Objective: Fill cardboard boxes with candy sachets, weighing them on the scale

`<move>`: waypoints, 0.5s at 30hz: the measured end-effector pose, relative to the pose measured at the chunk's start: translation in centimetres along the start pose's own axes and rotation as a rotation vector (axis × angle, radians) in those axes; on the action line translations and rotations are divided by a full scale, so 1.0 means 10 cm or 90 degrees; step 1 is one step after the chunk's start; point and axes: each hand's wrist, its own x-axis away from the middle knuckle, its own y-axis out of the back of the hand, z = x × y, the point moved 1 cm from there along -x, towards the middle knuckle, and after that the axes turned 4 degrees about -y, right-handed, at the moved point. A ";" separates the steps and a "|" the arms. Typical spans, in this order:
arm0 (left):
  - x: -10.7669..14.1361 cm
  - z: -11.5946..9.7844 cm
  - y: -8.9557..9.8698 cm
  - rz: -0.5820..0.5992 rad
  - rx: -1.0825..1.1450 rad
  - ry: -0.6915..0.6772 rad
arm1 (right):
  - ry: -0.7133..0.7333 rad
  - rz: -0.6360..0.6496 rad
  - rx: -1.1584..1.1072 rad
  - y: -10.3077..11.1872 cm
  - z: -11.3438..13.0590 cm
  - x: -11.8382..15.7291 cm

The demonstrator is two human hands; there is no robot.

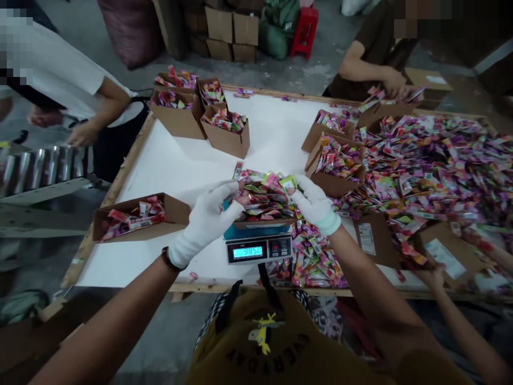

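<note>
A digital scale (258, 249) with a lit display stands near the front edge of the white table. On it rests a cardboard box (264, 222) heaped with small colourful packets (266, 200). My left hand (212, 214), in a white glove with bare fingertips, is at the box's left side, fingers apart, with nothing visibly held. At the right rim, my gloved right hand (312, 202) pinches a green and white packet (288, 183) over the heap. Loose packets (316, 259) lie right of the scale.
Filled boxes stand at the back left (176, 122), left (140, 227) and right (334, 184). A large packet pile (441, 166) covers the table's right side. People work at the left, back right and right edge; a roller conveyor (40, 171) is far left.
</note>
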 end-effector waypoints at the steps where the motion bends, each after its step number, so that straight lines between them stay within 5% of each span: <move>1: -0.02 -0.06 -0.03 0.039 0.039 0.004 | 0.014 0.038 -0.012 -0.01 0.04 0.00; 5: -0.14 -0.22 -0.18 0.116 0.128 -0.010 | 0.025 0.104 -0.036 -0.01 0.17 0.00; 11: -0.22 -0.22 -0.35 0.120 -0.015 0.038 | -0.076 -0.145 -0.055 0.27 0.11 0.09; 15: -0.18 -0.25 -0.23 0.107 -0.212 0.064 | -0.149 -0.179 -0.070 0.45 -0.02 0.26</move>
